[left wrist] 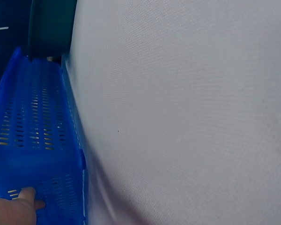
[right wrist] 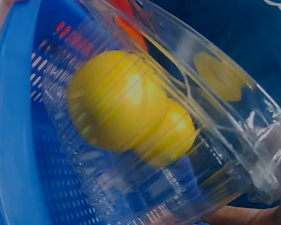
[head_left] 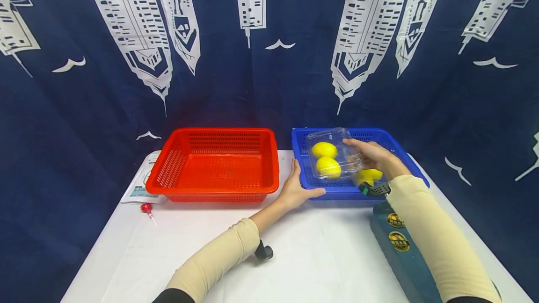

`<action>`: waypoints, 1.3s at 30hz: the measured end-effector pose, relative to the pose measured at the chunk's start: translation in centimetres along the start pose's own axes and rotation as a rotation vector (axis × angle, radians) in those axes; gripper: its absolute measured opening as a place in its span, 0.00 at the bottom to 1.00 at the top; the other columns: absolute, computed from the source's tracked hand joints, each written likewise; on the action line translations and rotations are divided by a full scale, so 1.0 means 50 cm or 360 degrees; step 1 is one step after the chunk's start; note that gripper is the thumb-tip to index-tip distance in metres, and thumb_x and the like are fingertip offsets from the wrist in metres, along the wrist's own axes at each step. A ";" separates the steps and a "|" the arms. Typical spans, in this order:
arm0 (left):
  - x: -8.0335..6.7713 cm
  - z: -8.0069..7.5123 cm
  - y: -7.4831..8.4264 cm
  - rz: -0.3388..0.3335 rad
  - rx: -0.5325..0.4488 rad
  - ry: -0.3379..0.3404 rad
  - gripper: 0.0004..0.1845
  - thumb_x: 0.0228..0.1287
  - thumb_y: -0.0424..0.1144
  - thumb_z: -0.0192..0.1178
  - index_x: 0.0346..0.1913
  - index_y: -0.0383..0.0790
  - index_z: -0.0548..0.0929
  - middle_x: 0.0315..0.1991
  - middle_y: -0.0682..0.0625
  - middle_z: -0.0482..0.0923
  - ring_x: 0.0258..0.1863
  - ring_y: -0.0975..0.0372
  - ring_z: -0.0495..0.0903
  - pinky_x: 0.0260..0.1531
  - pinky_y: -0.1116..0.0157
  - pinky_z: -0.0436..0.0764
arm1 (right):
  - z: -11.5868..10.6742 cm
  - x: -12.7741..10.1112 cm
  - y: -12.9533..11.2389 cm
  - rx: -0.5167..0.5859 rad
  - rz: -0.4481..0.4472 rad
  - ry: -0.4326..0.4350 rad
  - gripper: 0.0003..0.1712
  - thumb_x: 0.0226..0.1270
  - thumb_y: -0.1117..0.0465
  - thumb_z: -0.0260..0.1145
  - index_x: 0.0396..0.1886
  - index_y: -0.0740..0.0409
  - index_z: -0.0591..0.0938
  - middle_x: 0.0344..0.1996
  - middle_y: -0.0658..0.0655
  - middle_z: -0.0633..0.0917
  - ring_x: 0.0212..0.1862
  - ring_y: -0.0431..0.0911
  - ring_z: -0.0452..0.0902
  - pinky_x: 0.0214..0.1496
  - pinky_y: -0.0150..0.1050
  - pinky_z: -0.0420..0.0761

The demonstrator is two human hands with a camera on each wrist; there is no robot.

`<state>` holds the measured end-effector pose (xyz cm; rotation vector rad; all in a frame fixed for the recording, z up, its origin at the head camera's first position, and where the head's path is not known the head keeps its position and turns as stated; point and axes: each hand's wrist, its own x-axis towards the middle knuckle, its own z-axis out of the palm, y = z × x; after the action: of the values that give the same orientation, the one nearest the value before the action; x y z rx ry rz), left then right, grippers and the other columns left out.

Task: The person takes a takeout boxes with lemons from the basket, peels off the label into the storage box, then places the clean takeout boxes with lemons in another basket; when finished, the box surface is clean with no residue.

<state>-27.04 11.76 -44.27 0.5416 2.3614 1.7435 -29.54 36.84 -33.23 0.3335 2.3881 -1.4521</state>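
Right hand (head_left: 372, 155) grips the clear clamshell box (head_left: 332, 159) of two lemons (head_left: 328, 167) by its 3 o'clock edge above the blue basket (head_left: 414, 167), left hand (head_left: 296, 191) flat-fingered against the basket's 9 o'clock wall; judged light, thin-walled, slippery, crushable, best held at rims.

White surface (head_left: 320, 251) lies bare near the left hand's fingers (head_left: 309, 194), while the red basket (head_left: 215, 165) walls off their far left and the blue basket (head_left: 337, 190), holding a clear lemon container (head_left: 332, 159), blocks straight ahead.
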 end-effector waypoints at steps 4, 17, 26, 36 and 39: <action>0.001 0.004 -0.003 -0.0002 0.0019 0.0014 0.66 0.48 0.52 0.75 0.78 0.42 0.36 0.80 0.47 0.32 0.79 0.54 0.41 0.77 0.52 0.50 | 0.007 0.017 0.010 -0.0064 0.0014 -0.0011 0.52 0.64 0.31 0.57 0.73 0.66 0.61 0.27 0.47 0.85 0.26 0.39 0.82 0.35 0.32 0.84; 0.001 0.004 -0.003 -0.0025 0.0052 0.0009 0.66 0.48 0.55 0.74 0.78 0.43 0.36 0.80 0.50 0.30 0.79 0.56 0.42 0.77 0.52 0.51 | 0.037 0.041 0.015 -0.0230 0.0036 -0.0009 0.52 0.66 0.32 0.56 0.72 0.70 0.58 0.42 0.58 0.75 0.28 0.39 0.72 0.35 0.33 0.82; 0.004 0.004 -0.008 -0.0023 0.0047 0.0010 0.66 0.49 0.53 0.74 0.78 0.43 0.36 0.80 0.52 0.29 0.79 0.56 0.41 0.77 0.52 0.51 | 0.051 0.049 0.011 -0.0347 -0.0003 -0.0085 0.30 0.71 0.37 0.52 0.20 0.56 0.72 0.08 0.45 0.64 0.13 0.38 0.57 0.22 0.34 0.67; 0.001 0.002 -0.004 -0.0023 0.0043 0.0005 0.66 0.48 0.55 0.74 0.78 0.44 0.36 0.80 0.51 0.30 0.79 0.56 0.41 0.77 0.52 0.52 | 0.055 0.043 0.011 -0.0491 0.0039 -0.0091 0.36 0.74 0.37 0.47 0.06 0.48 0.64 0.07 0.44 0.64 0.13 0.37 0.57 0.20 0.31 0.64; -0.001 0.002 -0.003 -0.0029 0.0047 0.0003 0.66 0.49 0.55 0.74 0.78 0.44 0.36 0.80 0.51 0.30 0.79 0.56 0.41 0.77 0.52 0.52 | 0.052 0.041 0.014 -0.0513 0.0031 -0.0109 0.36 0.74 0.38 0.46 0.05 0.48 0.65 0.07 0.44 0.64 0.13 0.37 0.56 0.20 0.30 0.62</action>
<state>-26.99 11.78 -44.44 0.5210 2.3891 1.7047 -30.79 34.88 -35.72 0.2220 2.5006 -1.0274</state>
